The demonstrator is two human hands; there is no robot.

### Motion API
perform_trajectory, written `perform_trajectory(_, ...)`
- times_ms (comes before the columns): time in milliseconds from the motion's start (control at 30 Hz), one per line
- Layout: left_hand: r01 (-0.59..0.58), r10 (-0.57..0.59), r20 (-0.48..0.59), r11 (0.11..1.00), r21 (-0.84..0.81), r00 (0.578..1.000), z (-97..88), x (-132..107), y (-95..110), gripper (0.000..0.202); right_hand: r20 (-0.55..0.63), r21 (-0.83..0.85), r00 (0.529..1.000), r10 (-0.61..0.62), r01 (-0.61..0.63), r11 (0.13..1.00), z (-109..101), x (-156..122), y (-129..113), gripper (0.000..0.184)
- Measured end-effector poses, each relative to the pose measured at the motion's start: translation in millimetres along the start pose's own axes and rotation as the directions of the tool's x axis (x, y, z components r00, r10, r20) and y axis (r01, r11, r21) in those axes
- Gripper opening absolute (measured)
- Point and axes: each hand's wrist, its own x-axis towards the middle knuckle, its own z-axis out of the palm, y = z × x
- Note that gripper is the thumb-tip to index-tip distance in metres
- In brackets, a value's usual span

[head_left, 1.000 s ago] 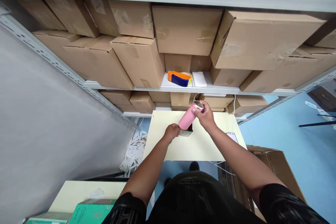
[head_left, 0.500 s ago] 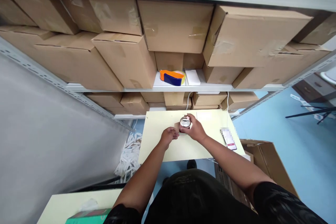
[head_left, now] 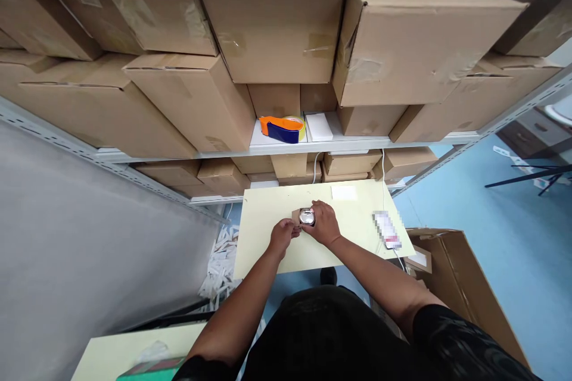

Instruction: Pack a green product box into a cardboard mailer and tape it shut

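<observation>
One pale yellow table (head_left: 277, 250), two hands at its centre. Left hand (head_left: 282, 234) closed on the flap of one small cardboard box (head_left: 295, 215); right hand (head_left: 322, 223) wrapped over one cup with a shiny lid (head_left: 306, 216), seated upright in that box. One phone (head_left: 386, 230) on a white cable near the table's right edge, one white slip (head_left: 344, 192) towards the back. One orange-and-blue tape dispenser (head_left: 282, 128) on the shelf behind, flanked by stacked cartons (head_left: 187, 95). One open carton (head_left: 465, 286) on the floor, right.
</observation>
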Motion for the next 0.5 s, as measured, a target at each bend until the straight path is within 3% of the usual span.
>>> perform_trajectory(200,-0.012,0.011,-0.024,1.0,-0.026,1.0,4.7,-0.4,0.4,0.015,0.106,-0.062,0.991,0.077,-0.071,0.996,-2.2,0.6,-13.3,0.06)
perform_trajectory(367,-0.101,0.103,-0.008,0.988,0.114,0.995,1.4,-0.4,4.8,0.02,0.103,0.112,0.978,0.182,-0.193,0.975,-8.2,-4.7,-3.2,0.081)
perform_trajectory(433,-0.155,0.159,-0.013,0.976,0.155,0.987,-0.3,-2.1,6.4,0.022,0.074,0.174,0.98,0.183,-0.193,0.966,-12.9,-11.4,7.8,0.072)
perform_trajectory(500,-0.224,0.226,0.013,0.955,0.195,0.974,-0.3,-4.0,8.3,0.023,0.083,0.186,0.993,0.088,-0.102,0.977,-15.9,-18.0,17.4,0.053)
